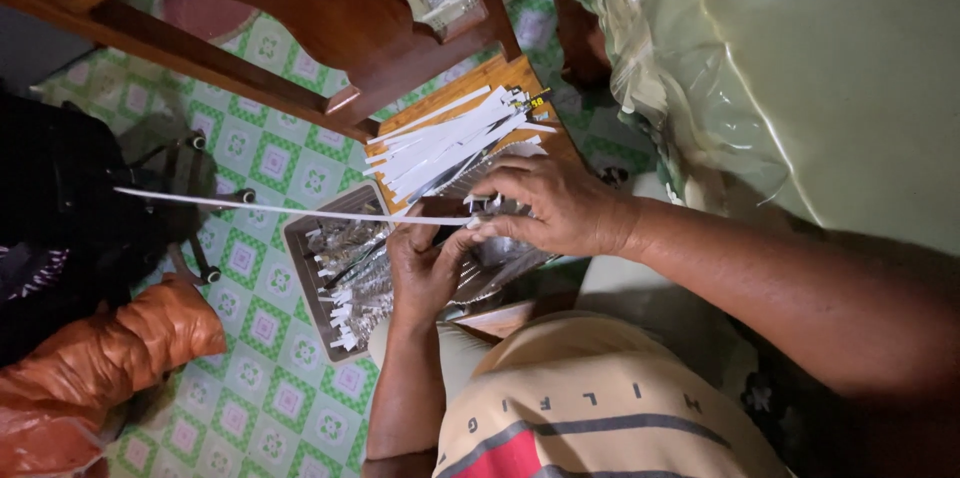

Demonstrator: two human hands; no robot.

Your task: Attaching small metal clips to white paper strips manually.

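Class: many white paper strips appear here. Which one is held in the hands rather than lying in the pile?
The long white strip, stretched leftward from both hands; the other strips lie piled on the wooden board.

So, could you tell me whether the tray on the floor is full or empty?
Full: the tray holds a heap of silvery pieces with white ends.
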